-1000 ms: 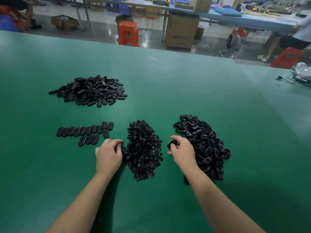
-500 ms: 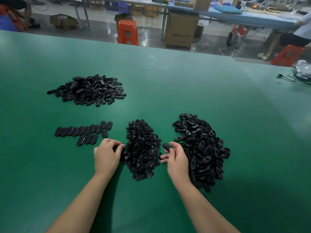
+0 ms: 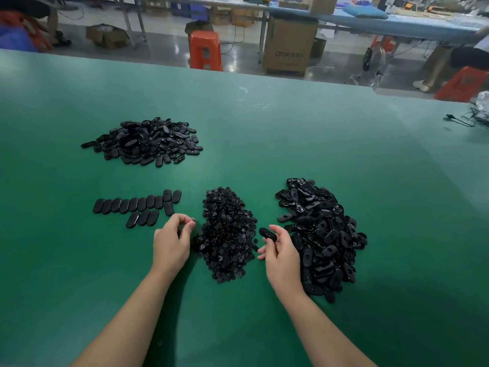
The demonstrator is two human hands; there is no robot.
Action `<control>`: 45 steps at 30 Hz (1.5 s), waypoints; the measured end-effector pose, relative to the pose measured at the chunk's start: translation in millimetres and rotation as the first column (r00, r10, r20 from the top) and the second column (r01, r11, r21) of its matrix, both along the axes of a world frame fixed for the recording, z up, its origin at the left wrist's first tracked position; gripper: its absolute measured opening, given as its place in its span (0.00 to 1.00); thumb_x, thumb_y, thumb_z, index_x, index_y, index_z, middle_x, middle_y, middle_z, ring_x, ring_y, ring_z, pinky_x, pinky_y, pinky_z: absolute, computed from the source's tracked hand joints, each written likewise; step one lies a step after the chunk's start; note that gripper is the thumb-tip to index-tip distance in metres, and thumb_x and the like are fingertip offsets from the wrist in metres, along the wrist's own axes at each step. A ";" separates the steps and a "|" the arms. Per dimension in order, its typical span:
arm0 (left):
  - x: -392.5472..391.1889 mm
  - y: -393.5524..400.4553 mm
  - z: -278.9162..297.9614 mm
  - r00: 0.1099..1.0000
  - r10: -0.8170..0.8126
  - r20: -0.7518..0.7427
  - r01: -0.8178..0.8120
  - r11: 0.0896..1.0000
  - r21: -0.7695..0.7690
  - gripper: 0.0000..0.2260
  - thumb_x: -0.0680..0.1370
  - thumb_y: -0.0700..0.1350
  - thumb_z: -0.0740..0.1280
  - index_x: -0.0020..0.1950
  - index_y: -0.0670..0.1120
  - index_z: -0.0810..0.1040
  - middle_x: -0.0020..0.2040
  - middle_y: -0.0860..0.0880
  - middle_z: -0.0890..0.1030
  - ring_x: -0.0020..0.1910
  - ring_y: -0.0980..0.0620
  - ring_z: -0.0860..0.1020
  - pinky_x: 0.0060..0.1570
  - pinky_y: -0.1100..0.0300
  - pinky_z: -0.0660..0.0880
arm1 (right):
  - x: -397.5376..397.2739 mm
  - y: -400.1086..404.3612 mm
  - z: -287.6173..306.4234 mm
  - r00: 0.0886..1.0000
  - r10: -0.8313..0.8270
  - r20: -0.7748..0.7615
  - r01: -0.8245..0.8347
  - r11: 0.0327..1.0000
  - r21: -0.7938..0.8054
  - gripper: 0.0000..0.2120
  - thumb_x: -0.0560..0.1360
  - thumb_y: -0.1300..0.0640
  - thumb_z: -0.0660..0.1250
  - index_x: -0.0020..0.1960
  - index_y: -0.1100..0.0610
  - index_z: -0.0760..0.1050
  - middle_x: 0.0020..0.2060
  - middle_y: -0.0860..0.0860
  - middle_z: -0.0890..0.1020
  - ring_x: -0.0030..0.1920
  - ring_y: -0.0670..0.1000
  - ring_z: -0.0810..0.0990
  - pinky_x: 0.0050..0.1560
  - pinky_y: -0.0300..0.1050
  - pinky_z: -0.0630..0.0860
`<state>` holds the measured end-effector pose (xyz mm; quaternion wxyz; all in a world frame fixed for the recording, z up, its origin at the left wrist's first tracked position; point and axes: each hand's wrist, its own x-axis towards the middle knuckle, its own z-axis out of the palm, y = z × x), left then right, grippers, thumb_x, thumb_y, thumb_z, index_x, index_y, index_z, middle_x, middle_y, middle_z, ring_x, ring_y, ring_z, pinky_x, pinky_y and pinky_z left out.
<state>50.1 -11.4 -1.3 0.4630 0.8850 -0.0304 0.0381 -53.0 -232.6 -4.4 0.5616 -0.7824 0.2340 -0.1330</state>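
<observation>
On the green table [image 3: 291, 133] lie three heaps of black plastic parts. A pile of small round pieces [image 3: 227, 234] sits between my hands. To its right is a pile of oval shells [image 3: 320, 234], and another oval-shell pile [image 3: 145, 141] lies far left. My right hand [image 3: 280, 255] pinches one oval shell [image 3: 267, 234] at the right pile's left edge. My left hand [image 3: 172, 242] hovers at the small pile's left edge with thumb and fingertips pinched together; whatever they hold is too small to see. Rows of finished ovals [image 3: 137, 207] lie left of it.
Beyond the table's far edge stand an orange stool [image 3: 205, 50], a cardboard box [image 3: 288, 46] and a long blue bench. A black cable [image 3: 460, 120] and a plastic bag lie at the table's right edge. A seated person is at the far right.
My right hand left the oval-shell pile with one shell and carried it left toward the small pile. My left hand rose slightly at the small pile's edge, fingertips pinching together.
</observation>
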 end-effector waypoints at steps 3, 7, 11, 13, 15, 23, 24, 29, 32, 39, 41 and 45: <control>0.3 -0.7 5.6 1.000 0.018 -0.024 -0.020 0.998 -0.067 0.07 0.82 0.45 0.66 0.45 0.54 0.75 0.41 0.52 0.83 0.41 0.49 0.79 0.45 0.47 0.76 | 2.1 -0.1 0.3 1.000 -0.004 -0.011 0.004 1.000 0.018 0.13 0.84 0.60 0.60 0.66 0.48 0.71 0.40 0.50 0.83 0.40 0.46 0.84 0.45 0.38 0.80; 5.7 -1.6 14.1 0.993 0.087 -0.085 -0.106 0.960 -0.258 0.05 0.82 0.43 0.67 0.46 0.51 0.78 0.42 0.56 0.84 0.41 0.61 0.79 0.47 0.54 0.76 | 2.3 0.8 0.1 1.000 -0.023 -0.008 0.023 1.000 0.014 0.12 0.84 0.60 0.60 0.65 0.50 0.72 0.40 0.50 0.83 0.39 0.46 0.84 0.45 0.40 0.81; 5.7 -16.0 27.4 0.993 0.044 -0.113 -0.082 0.928 -0.364 0.05 0.80 0.43 0.70 0.45 0.52 0.82 0.38 0.57 0.82 0.37 0.61 0.77 0.43 0.59 0.74 | 2.3 1.1 1.2 0.999 -0.033 -0.006 0.033 0.999 -0.005 0.11 0.84 0.60 0.60 0.65 0.51 0.73 0.41 0.49 0.83 0.39 0.46 0.84 0.45 0.40 0.82; 0.6 -31.5 33.9 0.989 -0.043 -0.142 -0.016 0.919 -0.393 0.05 0.79 0.43 0.71 0.46 0.53 0.85 0.34 0.58 0.81 0.32 0.63 0.74 0.38 0.63 0.73 | 1.9 1.7 2.2 0.999 -0.034 -0.001 0.034 0.999 -0.001 0.11 0.84 0.60 0.60 0.65 0.52 0.73 0.41 0.50 0.83 0.39 0.46 0.83 0.44 0.39 0.81; -5.9 -50.0 38.5 0.977 -0.130 -0.168 0.051 0.911 -0.409 0.09 0.79 0.43 0.71 0.47 0.57 0.86 0.32 0.56 0.81 0.31 0.61 0.74 0.34 0.65 0.74 | 1.4 2.3 3.2 0.999 -0.038 0.011 0.038 0.999 0.012 0.11 0.84 0.60 0.61 0.65 0.52 0.73 0.40 0.50 0.83 0.38 0.46 0.83 0.43 0.38 0.80; -24.6 -110.3 42.4 0.917 -0.320 -0.240 0.230 0.913 -0.337 0.07 0.77 0.37 0.71 0.46 0.49 0.85 0.33 0.51 0.84 0.28 0.57 0.77 0.33 0.63 0.76 | 3.2 3.8 1.3 0.996 -0.082 0.019 0.082 0.996 -0.015 0.14 0.83 0.63 0.59 0.66 0.53 0.74 0.37 0.50 0.82 0.34 0.45 0.82 0.44 0.44 0.81; -25.7 -114.0 42.6 0.910 -0.328 -0.252 0.240 0.914 -0.327 0.06 0.77 0.37 0.71 0.46 0.48 0.85 0.33 0.51 0.84 0.28 0.56 0.78 0.34 0.62 0.77 | 3.6 3.8 1.1 0.996 -0.085 0.022 0.086 0.996 -0.035 0.14 0.83 0.63 0.59 0.66 0.54 0.75 0.38 0.50 0.83 0.34 0.46 0.82 0.45 0.47 0.81; -29.4 -125.7 43.7 0.924 -0.301 -0.236 0.262 0.947 -0.185 0.06 0.78 0.40 0.71 0.43 0.49 0.85 0.32 0.56 0.82 0.28 0.58 0.77 0.35 0.60 0.80 | 3.4 3.9 4.0 0.996 -0.084 0.019 0.085 0.990 -0.112 0.14 0.83 0.62 0.59 0.66 0.57 0.75 0.50 0.54 0.85 0.48 0.53 0.84 0.55 0.54 0.80; -31.2 -129.9 43.6 0.928 -0.293 -0.232 0.280 0.956 -0.088 0.05 0.78 0.41 0.72 0.43 0.50 0.85 0.35 0.56 0.83 0.29 0.59 0.78 0.40 0.59 0.81 | 2.0 3.5 6.5 0.996 -0.091 0.024 0.094 0.978 -0.189 0.14 0.84 0.62 0.59 0.67 0.58 0.76 0.57 0.52 0.84 0.56 0.50 0.82 0.58 0.44 0.77; -33.7 -135.3 44.1 0.939 -0.241 -0.245 0.242 0.970 -0.029 0.05 0.77 0.41 0.71 0.42 0.48 0.82 0.39 0.51 0.84 0.39 0.50 0.83 0.46 0.50 0.82 | 1.2 0.9 7.3 0.996 -0.081 0.023 0.084 0.970 -0.227 0.14 0.84 0.62 0.59 0.67 0.59 0.77 0.59 0.51 0.83 0.59 0.49 0.81 0.59 0.42 0.75; -33.5 -136.0 44.7 0.937 -0.244 -0.252 0.244 0.969 -0.031 0.04 0.77 0.41 0.71 0.42 0.47 0.82 0.40 0.51 0.84 0.40 0.51 0.83 0.47 0.51 0.82 | 1.3 0.8 6.9 0.996 -0.082 0.025 0.085 0.968 -0.234 0.14 0.84 0.62 0.59 0.67 0.59 0.77 0.59 0.51 0.83 0.58 0.49 0.81 0.59 0.40 0.75; -33.6 -138.2 45.4 0.939 -0.249 -0.238 0.255 0.967 -0.003 0.04 0.77 0.42 0.71 0.43 0.47 0.83 0.41 0.53 0.84 0.42 0.54 0.81 0.48 0.55 0.79 | 1.3 0.6 6.0 0.996 -0.086 0.025 0.090 0.969 -0.232 0.14 0.84 0.62 0.59 0.66 0.59 0.77 0.58 0.50 0.83 0.57 0.48 0.80 0.57 0.37 0.73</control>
